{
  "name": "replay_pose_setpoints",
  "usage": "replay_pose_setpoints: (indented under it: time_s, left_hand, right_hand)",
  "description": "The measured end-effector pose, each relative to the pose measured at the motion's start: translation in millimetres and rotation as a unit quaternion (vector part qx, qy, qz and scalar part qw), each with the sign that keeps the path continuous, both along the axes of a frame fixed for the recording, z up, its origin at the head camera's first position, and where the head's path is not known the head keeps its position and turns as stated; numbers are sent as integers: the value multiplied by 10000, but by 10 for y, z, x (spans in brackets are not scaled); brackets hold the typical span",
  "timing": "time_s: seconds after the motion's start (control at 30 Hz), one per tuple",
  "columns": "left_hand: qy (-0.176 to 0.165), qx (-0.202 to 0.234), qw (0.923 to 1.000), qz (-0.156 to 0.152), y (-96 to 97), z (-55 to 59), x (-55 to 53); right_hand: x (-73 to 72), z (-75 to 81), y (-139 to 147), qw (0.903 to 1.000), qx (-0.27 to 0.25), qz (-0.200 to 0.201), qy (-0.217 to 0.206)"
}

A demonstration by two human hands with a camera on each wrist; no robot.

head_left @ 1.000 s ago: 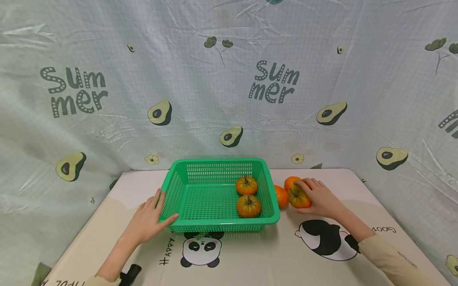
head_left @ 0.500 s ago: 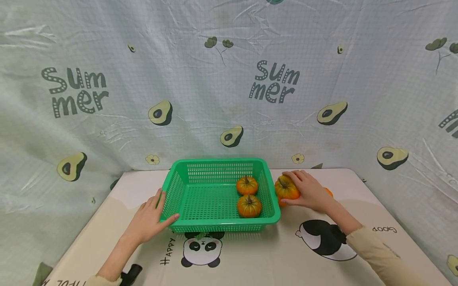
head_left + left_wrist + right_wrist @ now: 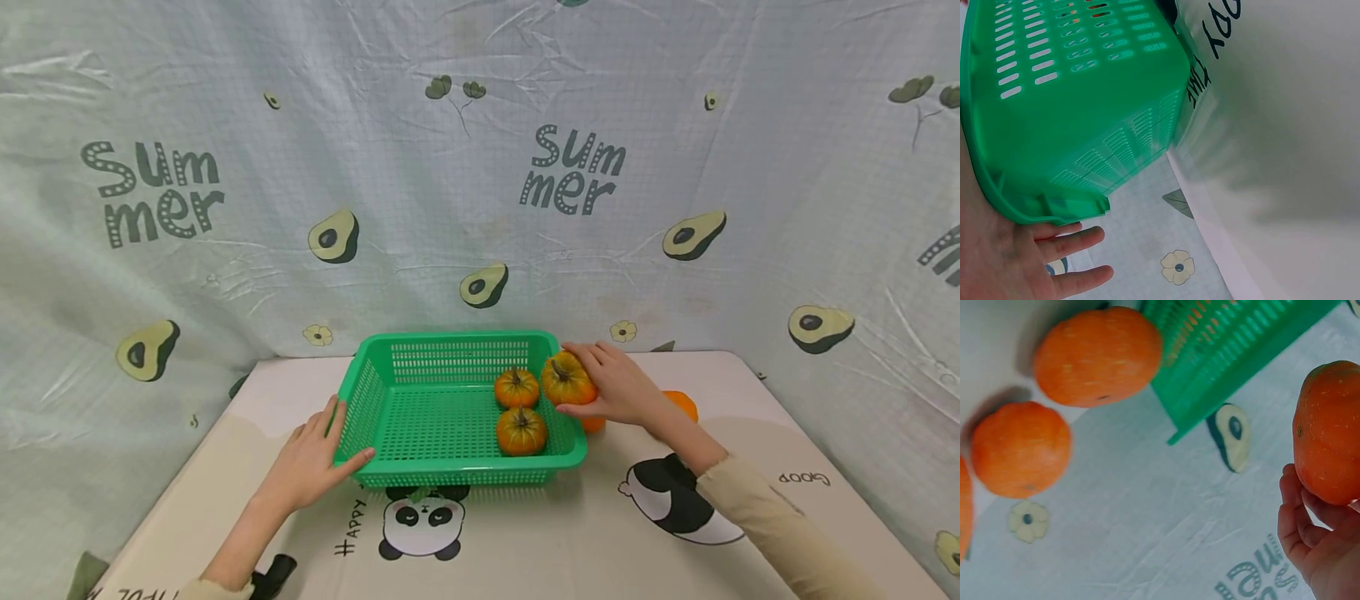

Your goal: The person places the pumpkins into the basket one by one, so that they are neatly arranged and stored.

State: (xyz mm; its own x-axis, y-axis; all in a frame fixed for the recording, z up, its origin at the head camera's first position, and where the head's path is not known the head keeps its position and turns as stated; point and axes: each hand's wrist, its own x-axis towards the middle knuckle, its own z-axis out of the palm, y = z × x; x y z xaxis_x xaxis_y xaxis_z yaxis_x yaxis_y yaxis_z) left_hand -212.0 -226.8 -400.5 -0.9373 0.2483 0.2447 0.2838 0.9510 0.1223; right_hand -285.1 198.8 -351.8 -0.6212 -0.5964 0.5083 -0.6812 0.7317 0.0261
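A small orange pumpkin with green-brown streaks (image 3: 567, 379) is gripped by my right hand (image 3: 618, 385), just over the right rim of the green plastic basket (image 3: 457, 465). Its orange underside faces the right wrist view. Inside the basket, two similar pumpkins sit along the right side, one at the back (image 3: 517, 388) and one in front (image 3: 522, 432). My left hand (image 3: 303, 467) touches the basket's left rim, fingers extended and thumb over the edge. In the left wrist view, the fingers (image 3: 1079, 281) stick out beyond the rim, apart from one another.
Right of the basket, more pumpkins stand on the table: one (image 3: 593, 423) close to its wall, partly hidden, another (image 3: 681, 405) behind the right forearm. The right wrist view shows a further pumpkin (image 3: 965, 509) cut by its edge. A printed curtain (image 3: 420, 183) hangs behind.
My right hand has lifted the pumpkin from among the others and carried it left to the basket's right rim. The left hand and the basket stay where they were.
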Motion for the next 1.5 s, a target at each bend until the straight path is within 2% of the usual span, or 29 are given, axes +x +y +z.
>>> replay_pose_setpoints:
  time_s: [0.2, 0.3, 0.6, 0.77, 0.97, 1.13, 1.33, 1.5]
  left_hand:
    - [16, -26, 10000, -23, -13, 4, 5]
    - [65, -14, 10000, -39, -12, 7, 3]
    - [42, -7, 10000, -44, 5, 9, 4]
    - [55, -9, 10000, -75, 8, 4, 8]
    - [55, -29, 10000, -30, 1, 8, 1]
    - [2, -14, 10000, -4, 1, 19, 2]
    - [17, 6, 10000, -16, -1, 16, 5]
    - [47, 3, 10000, -45, -5, 8, -4]
  right_hand:
    - [26, 184, -207, 9989, 59, -188, -419]
    - [25, 261, -304, 9988, 73, -135, -459]
    - [-82, 385, -573, 9988, -19, 447, 216]
    - [-110, 440, -752, 9986, -63, 408, 317]
    - [-138, 510, -1007, 9999, -51, 140, 24]
    - [-217, 520, -1194, 9995, -246, 63, -206]
    - [-346, 438, -1351, 9971, -542, 107, -522]
    - [-442, 317, -1449, 9882, -934, -46, -1214]
